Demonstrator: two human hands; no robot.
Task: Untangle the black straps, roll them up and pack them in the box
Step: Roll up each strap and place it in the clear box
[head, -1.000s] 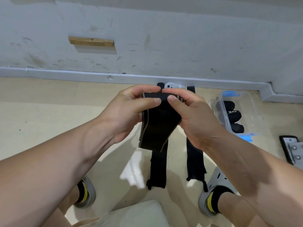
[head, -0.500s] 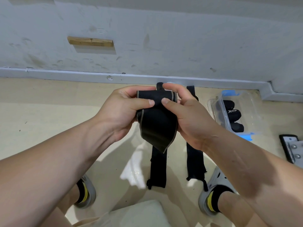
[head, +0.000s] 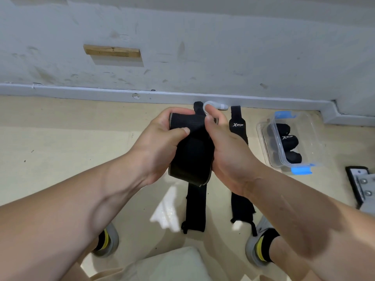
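Both hands hold a wide black strap [head: 191,157] with grey edges, partly rolled, in the air above the floor. My left hand [head: 160,142] grips its left side with the thumb pressed on the front. My right hand [head: 227,147] grips the right side, fingers curled over the top edge. Two more black straps lie flat on the floor: one [head: 195,207] directly under my hands, one [head: 241,201] to the right with a white logo near its far end. The clear plastic box [head: 304,126] with blue clips stands at the right and holds rolled black straps [head: 286,142].
A grey wall and skirting board [head: 81,92] run along the far side. A white hook-shaped object [head: 217,105] lies by the skirting. A black and metal plate [head: 363,185] lies at the right edge. My two shoes [head: 107,244] stand on the beige floor near the strap ends.
The hanging tail of the strap has been taken up into the roll, so it hangs shorter and bulkier. My thumbs have shifted along its front.
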